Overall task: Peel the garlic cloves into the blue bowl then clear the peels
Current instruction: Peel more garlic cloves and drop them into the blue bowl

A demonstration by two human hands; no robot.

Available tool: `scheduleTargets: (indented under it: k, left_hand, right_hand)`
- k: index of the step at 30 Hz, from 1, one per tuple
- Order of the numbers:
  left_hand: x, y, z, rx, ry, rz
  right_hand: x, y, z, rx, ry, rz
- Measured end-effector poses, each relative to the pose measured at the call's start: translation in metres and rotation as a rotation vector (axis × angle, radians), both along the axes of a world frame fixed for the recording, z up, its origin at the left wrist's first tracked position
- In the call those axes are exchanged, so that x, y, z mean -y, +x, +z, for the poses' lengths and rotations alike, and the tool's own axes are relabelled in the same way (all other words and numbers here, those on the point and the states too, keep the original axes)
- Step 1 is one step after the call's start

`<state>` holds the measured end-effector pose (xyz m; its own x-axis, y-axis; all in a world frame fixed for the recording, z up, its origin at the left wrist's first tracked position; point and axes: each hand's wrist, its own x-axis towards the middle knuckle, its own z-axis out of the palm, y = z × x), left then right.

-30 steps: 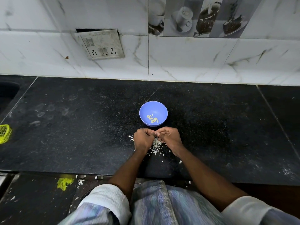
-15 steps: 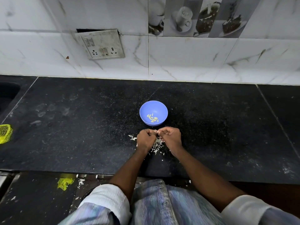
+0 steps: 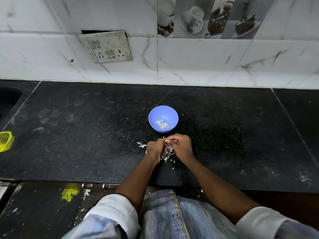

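L hand [image 3: 156, 147]: I'm seeing it sitting on the black counter [image 3: 86, 135], fingers curled in tight, tips meeting the R hand's; looks like it's pinching a garlic clove [image 3: 167, 140] w/ the R, but the clove is mostly hidden.
R hand [image 3: 182, 146]: I'm watching it lying just beside the L, knuckles up, fingers curled round the same small pale bit showing betw. the two sets of fingertips.
Clove: only a pale sliver is peeking out where both hands are meeting; can't tell how much skin is on it.
Blue bowl [image 3: 170, 116]: standing upright just beyond both hands, not touching them; a few peeled yellowish cloves [image 3: 162, 124] are lying at its bottom.
Peels [image 3: 167, 155]: white flakes are lying under and betw. the hands, some spilling out to the L hand's outer side and a few toward my side of the wrists.
Yellow mesh basket [image 3: 6, 141]: sitting well off to the L of the L hand, at the frame edge.
Wall socket plate [image 3: 107, 46]: hanging tilted on the marble tiles, far beyond and L of the hands.
Floor: yellow mesh scrap [image 3: 69, 193] and more white bits are lying below the counter edge, L of the L forearm.
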<state>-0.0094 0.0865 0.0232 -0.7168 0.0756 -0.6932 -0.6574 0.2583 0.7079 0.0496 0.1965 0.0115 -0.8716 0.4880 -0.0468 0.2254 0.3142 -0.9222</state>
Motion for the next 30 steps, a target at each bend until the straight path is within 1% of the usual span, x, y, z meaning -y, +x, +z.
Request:
scheduleTargets:
  k: [1, 2, 3, 4, 5, 6, 8, 9, 10, 11, 12, 13, 14, 15, 16, 18, 19, 21, 22, 23, 24, 25, 26, 28, 29, 30]
  left_hand:
    - [-0.001, -0.002, 0.0, 0.118, 0.103, 0.047]
    - [0.0, -0.004, -0.002, 0.195, 0.179, 0.084]
    - [0.0, -0.004, -0.003, 0.245, 0.227, 0.108]
    - [-0.001, -0.003, -0.002, 0.246, 0.234, 0.103]
    - [0.0, -0.001, -0.002, 0.173, 0.182, 0.06]
    - [0.001, 0.002, -0.002, 0.018, 0.057, -0.016]
    - [0.006, 0.005, -0.003, -0.364, -0.255, -0.205]
    - [0.01, 0.006, -0.003, -0.528, -0.307, -0.275]
    - [0.013, 0.005, -0.003, -0.664, -0.311, -0.345]
    - [0.017, 0.005, -0.004, -0.768, -0.32, -0.427]
    - [0.021, 0.004, -0.006, -0.844, -0.334, -0.494]
    - [0.023, 0.004, -0.006, -0.891, -0.353, -0.531]
    - [0.023, 0.003, -0.007, -0.898, -0.353, -0.522]
    - [0.022, 0.003, -0.007, -0.862, -0.352, -0.476]
    - [0.018, 0.001, -0.008, -0.767, -0.34, -0.404]
    - [0.01, -0.003, -0.006, -0.448, -0.284, -0.239]
    - [0.007, -0.006, -0.002, -0.275, -0.185, -0.132]
    - [0.001, -0.008, 0.005, 0.029, 0.078, 0.035]
    - [0.001, -0.009, 0.007, 0.126, 0.169, 0.068]
    - [0.002, -0.009, 0.008, 0.19, 0.23, 0.081]
    - [0.003, -0.009, 0.007, 0.211, 0.245, 0.066]
    - [0.004, -0.008, 0.005, 0.168, 0.215, 0.026]
    - [0.006, -0.007, -0.001, 0.039, 0.12, -0.047]
    - [0.013, -0.007, -0.013, -0.412, -0.193, -0.262]
    - [0.016, -0.005, -0.015, -0.6, -0.273, -0.363]
    - [0.017, -0.003, -0.013, -0.744, -0.32, -0.448]
  right_hand:
    - [-0.001, 0.0, 0.001, -0.01, 0.016, 0.009]
    - [-0.001, 0.0, 0.002, -0.013, 0.018, 0.017]
    - [-0.001, 0.001, 0.004, -0.002, 0.002, 0.022]
    - [0.0, 0.001, 0.005, 0.021, -0.051, 0.021]
    - [0.001, 0.0, 0.006, 0.058, -0.139, 0.004]
    - [0.004, -0.002, 0.009, 0.102, -0.258, -0.033]
    - [0.008, -0.01, 0.015, 0.221, -0.493, -0.143]
    - [0.007, -0.014, 0.018, 0.291, -0.614, -0.185]
    - [0.004, -0.018, 0.021, 0.366, -0.747, -0.2]
    - [-0.001, -0.019, 0.021, 0.441, -0.869, -0.186]
    - [-0.005, -0.019, 0.022, 0.498, -0.959, -0.162]
    - [-0.007, -0.019, 0.021, 0.518, -0.996, -0.143]
    - [-0.007, -0.018, 0.018, 0.5, -0.982, -0.136]
    - [-0.005, -0.017, 0.016, 0.438, -0.909, -0.14]
    - [-0.002, -0.017, 0.013, 0.349, -0.784, -0.144]
    - [0.005, -0.015, 0.01, 0.178, -0.507, -0.097]
    - [0.007, -0.014, 0.01, 0.113, -0.416, -0.065]
    - [0.007, -0.013, 0.007, 0.042, -0.344, -0.034]
    - [0.006, -0.012, 0.007, 0.037, -0.346, -0.037]
    - [0.005, -0.011, 0.008, 0.045, -0.369, -0.041]
    - [0.004, -0.01, 0.008, 0.068, -0.406, -0.049]
    - [0.005, -0.01, 0.009, 0.101, -0.461, -0.065]
    - [0.005, -0.01, 0.009, 0.142, -0.525, -0.088]
    - [0.006, -0.012, 0.011, 0.219, -0.641, -0.138]
    - [0.006, -0.014, 0.011, 0.244, -0.667, -0.156]
    - [0.006, -0.016, 0.01, 0.268, -0.666, -0.168]
